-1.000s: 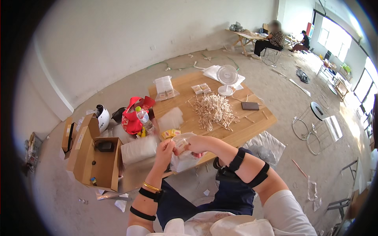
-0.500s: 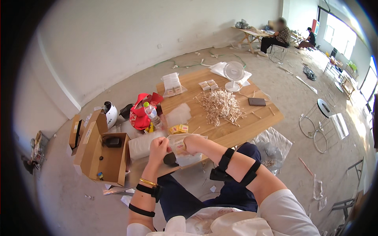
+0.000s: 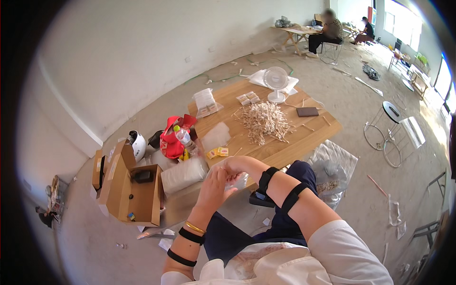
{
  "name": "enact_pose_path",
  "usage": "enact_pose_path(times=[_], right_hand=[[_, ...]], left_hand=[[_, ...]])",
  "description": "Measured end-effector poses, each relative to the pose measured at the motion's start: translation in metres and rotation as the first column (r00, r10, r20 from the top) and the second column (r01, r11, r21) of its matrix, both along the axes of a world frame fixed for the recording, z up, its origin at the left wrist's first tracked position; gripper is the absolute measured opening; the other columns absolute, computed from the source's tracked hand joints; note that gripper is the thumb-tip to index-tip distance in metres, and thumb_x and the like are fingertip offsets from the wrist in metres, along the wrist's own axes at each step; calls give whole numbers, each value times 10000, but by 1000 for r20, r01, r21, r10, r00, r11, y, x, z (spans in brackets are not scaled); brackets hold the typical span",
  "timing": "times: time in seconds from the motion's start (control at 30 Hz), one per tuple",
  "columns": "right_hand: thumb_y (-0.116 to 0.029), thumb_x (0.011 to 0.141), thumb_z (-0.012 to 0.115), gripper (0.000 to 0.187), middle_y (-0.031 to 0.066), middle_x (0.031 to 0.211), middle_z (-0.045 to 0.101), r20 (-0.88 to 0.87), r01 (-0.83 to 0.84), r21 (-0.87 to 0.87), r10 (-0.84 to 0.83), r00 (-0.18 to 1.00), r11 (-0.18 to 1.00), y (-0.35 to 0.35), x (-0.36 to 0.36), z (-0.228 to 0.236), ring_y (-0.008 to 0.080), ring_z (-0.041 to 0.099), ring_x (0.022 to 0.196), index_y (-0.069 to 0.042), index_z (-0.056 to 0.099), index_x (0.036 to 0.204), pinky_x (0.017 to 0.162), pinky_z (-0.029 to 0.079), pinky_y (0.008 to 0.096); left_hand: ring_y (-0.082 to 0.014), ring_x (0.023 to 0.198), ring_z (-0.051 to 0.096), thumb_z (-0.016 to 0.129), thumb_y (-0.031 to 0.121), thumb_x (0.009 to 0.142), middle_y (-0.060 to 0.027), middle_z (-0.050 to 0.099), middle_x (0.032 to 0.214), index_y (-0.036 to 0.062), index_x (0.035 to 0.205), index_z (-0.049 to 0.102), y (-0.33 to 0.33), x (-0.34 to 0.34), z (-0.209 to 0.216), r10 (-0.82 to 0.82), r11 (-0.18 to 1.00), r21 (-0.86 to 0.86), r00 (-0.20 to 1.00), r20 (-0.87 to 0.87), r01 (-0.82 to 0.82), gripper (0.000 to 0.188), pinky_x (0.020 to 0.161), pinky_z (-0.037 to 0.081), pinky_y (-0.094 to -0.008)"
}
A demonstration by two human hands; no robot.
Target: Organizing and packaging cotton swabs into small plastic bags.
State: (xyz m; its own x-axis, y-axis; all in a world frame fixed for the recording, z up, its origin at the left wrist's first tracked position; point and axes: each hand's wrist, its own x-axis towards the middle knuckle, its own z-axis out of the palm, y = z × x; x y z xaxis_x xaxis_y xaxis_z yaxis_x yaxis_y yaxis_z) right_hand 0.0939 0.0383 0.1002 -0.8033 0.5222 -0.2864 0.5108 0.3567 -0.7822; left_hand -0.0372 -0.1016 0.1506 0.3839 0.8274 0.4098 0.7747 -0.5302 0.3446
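Head view: I see the low wooden table at twelve o'clock, an open cardboard box at nine, a pile of wooden sticks (heaped mid-table). My left hand and right hand meet, both pinching a small clear plastic bag at the table's near edge.

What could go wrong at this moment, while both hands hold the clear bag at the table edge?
1. The left hand and right hand hold the clear bag over the table edge; anything slipping out may fall to the floor.
2. The stick pile lies loose beside the fan; airflow or an elbow could scatter sticks.
3. The stack of bags sits at the table's near corner and might slide off.
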Motion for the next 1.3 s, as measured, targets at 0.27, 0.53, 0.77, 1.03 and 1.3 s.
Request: enact_pose_path(times=[0.27,0.53,0.77,1.03,1.3], right_hand=[[-181,939,566,230,42,660,636,8,256,-437,-280,960,862,-10,-3,17,146,586,534,-46,712,824,462,458,293],[-206,949,580,251,23,984,707,-113,66,-419,-124,986,906,-14,41,58,133,669,883,-56,688,1118,762,535,301],[-217,860,689,305,121,1042,732,298,-208,405,86,951,890,-58,67,68,285,701,957,-63,691,1123,828,532,410],[-208,870,638,152,42,991,743,145,-32,830,-160,976,556,-33,59,58,231,661,1059,-170,757,958,943,446,381],[-150,815,649,72,5,875,687,-213,242,917,-123,969,317,-8,54,66,232,600,1013,-152,721,808,906,454,376]], left_hand=[[-326,950,643,846,198,732,-101,647,1005,74,1005,619,7,-6,-21,-40,999,21,992,-123,43,376,830,470,-447],[-280,890,664,810,219,780,-54,688,947,86,957,680,15,-2,-18,46,995,-79,995,-88,-53,257,800,431,-428],[-255,810,662,773,173,818,-52,701,883,114,890,752,22,0,-25,31,991,-128,999,-27,-35,95,798,416,-430],[-333,660,673,741,128,839,-161,710,752,28,804,747,64,-7,14,22,1000,21,1000,-6,-22,106,628,514,-392],[-287,794,656,679,154,883,-94,689,779,92,839,729,78,-7,15,168,955,249,986,2,-163,91,777,390,-434]])
